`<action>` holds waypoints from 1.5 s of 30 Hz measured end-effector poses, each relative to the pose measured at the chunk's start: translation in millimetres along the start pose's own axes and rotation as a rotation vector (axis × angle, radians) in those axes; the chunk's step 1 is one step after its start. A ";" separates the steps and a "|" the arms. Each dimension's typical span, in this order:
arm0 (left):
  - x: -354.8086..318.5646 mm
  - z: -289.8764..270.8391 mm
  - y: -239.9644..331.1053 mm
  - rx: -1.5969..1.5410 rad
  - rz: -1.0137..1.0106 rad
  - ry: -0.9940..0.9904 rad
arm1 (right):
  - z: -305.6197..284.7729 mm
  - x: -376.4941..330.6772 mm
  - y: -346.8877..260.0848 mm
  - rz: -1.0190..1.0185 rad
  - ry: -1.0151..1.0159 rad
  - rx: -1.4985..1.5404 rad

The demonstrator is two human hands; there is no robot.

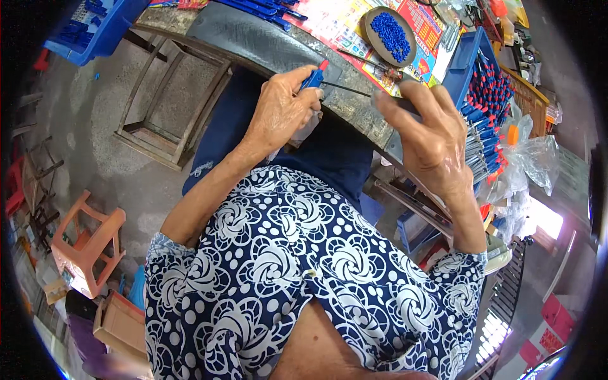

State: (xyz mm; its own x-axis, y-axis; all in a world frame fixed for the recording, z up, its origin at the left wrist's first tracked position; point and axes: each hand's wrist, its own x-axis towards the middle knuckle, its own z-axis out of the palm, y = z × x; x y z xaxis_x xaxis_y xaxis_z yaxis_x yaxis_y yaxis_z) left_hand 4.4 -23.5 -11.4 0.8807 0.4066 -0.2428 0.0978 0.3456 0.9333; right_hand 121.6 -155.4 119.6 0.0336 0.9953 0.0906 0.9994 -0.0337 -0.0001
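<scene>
Work looks to be midway on one small red-tipped blue piece (pixel 311 80), held to the left of the round dish (pixel 376 50) and nearer the person's body. The left hand (pixel 282 107) has it pinched between thumb and fingers. The right hand (pixel 434 139), on the body side of the dish, is curled around the end of a thin tool (pixel 346 89), whose dark shaft runs left to the piece. Whether its tip sits inside the piece or only rests against it is too small to tell.

The red tip is already on this piece, so that part seems done; the join at the shaft is probably what remains. Plenty else appears to be waiting or finished, though which is which cannot be settled from here.

The dish holds a heap of small bright-blue bits on the tabletop (pixel 361 111). To its right, a blue bin (pixel 461 60) is packed with red-tipped blue pieces and silvery rods. Far left of the dish, a blue crate (pixel 95 54) contains more dark-blue parts, and between crate and dish lie loose blue pieces (pixel 263 9), beyond a grey pad (pixel 253 38).
</scene>
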 end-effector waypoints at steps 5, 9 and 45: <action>-0.9 0.6 -1.6 -0.107 -0.029 0.000 | 7.2 -0.5 4.6 0.159 0.152 0.293; -0.7 2.2 0.0 -0.149 -0.025 -0.007 | 26.2 -1.9 0.0 0.457 0.408 0.815; 1.5 1.0 0.1 -0.220 -0.064 -0.011 | 22.6 -4.6 24.2 0.599 0.207 0.619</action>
State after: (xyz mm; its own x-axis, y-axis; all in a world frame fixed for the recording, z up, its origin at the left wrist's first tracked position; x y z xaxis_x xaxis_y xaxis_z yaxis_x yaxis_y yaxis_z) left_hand 6.2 -23.7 -11.5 0.8810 0.3691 -0.2960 0.0515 0.5470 0.8355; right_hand 145.8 -158.8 96.7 0.6109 0.7876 0.0807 0.6383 -0.4296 -0.6388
